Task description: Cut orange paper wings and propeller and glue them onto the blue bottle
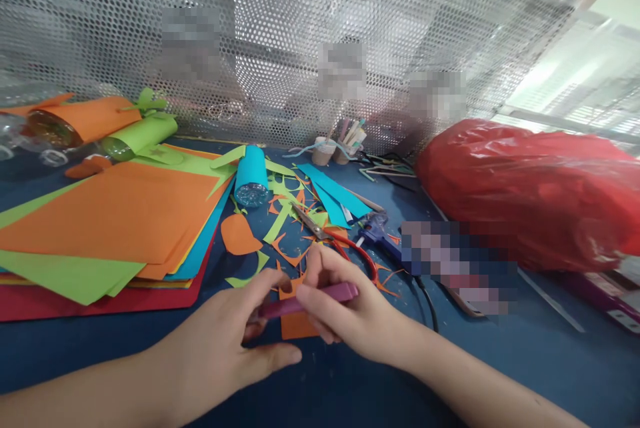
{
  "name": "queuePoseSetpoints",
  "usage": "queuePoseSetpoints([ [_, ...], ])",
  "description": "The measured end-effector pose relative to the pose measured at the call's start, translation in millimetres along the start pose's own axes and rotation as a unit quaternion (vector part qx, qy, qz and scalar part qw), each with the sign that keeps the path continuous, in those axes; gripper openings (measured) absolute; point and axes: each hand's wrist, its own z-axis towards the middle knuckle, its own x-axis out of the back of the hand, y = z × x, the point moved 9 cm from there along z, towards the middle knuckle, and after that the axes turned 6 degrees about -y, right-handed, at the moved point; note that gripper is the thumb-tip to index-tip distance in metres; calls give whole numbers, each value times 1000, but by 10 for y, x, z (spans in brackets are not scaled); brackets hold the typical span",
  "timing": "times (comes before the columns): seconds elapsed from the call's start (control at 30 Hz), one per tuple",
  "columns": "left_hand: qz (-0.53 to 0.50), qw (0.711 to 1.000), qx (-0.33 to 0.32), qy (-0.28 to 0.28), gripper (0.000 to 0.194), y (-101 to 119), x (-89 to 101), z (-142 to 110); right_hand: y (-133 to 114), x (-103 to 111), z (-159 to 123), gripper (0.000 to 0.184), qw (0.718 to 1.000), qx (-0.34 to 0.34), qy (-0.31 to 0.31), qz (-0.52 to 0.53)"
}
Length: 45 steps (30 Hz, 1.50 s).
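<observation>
A purple marker [283, 308] lies crosswise between my two hands, low over the table. My right hand [350, 308] grips its barrel between thumb and fingers. Around its other end the fingers of my left hand [225, 335] are curled, while the left thumb sticks out to the side. Beneath the marker is an orange piece of paper [297, 327], partly covered by my hands. Just beyond, red-handled scissors [320, 231] rest with blades parted among orange and green scraps. An orange rounded cutout [240, 235] sits beyond my left hand.
Stacked coloured sheets [110, 215] cover the left side. A blue-wrapped bottle piece [251, 178] stands mid-table. A blue glue gun [383, 241] with a black cord lies right of the scissors. A red plastic bag [530, 195] fills the right; a perforated metal screen [280, 35] rises behind.
</observation>
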Motion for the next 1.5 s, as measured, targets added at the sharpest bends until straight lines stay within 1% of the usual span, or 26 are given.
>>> queuePoseSetpoints([
  [0.03,18,999,23,23,46,-53,30,-11,18,65,7,23,999,-1,27,18],
  [0.07,52,997,39,45,48,-86,61,-21,29,153,11,22,997,3,62,40],
  [0.1,94,993,48,61,45,-101,88,-30,37,252,10,21,993,10,101,62],
  [0.13,136,987,48,72,36,-96,106,-36,45,357,5,20,986,17,142,81],
  [0.2,212,974,14,75,20,-27,91,-46,58,526,-3,17,974,25,202,104],
  [0.23,245,967,-17,71,18,29,61,-58,68,576,3,17,970,24,216,109],
  [0.27,279,957,-53,62,22,94,12,-78,80,602,16,16,969,19,221,110],
  [0.33,353,927,-118,38,35,213,-114,-136,103,605,41,16,971,8,218,95],
  [0.4,415,897,-155,2,44,282,-248,-191,115,562,58,24,976,6,206,64],
  [0.47,444,881,-159,-16,46,316,-312,-223,124,486,69,33,982,11,186,33],
  [0.57,464,874,-144,-9,49,343,-328,-236,131,384,80,34,988,22,156,0],
  [0.63,488,862,-137,-13,50,338,-362,-234,135,366,81,33,987,21,154,-30],
  [0.73,511,847,-140,-34,49,318,-432,-234,150,373,84,34,983,8,163,-81],
  [0.8,501,852,-149,-36,50,323,-448,-244,147,356,91,33,982,12,157,-106],
  [0.9,472,867,-158,-34,52,328,-445,-265,131,298,98,32,981,31,135,-139],
  [1.07,445,884,-139,-43,52,253,-429,-247,136,255,94,33,979,37,115,-165],
  [1.17,425,894,-139,-41,51,236,-418,-238,127,251,92,34,980,36,113,-161],
  [1.33,398,907,-138,-30,49,239,-399,-252,192,191,98,32,992,8,80,-101],
  [1.5,390,909,-144,-27,49,241,-392,-256,214,181,88,32,988,1,75,-133],
])
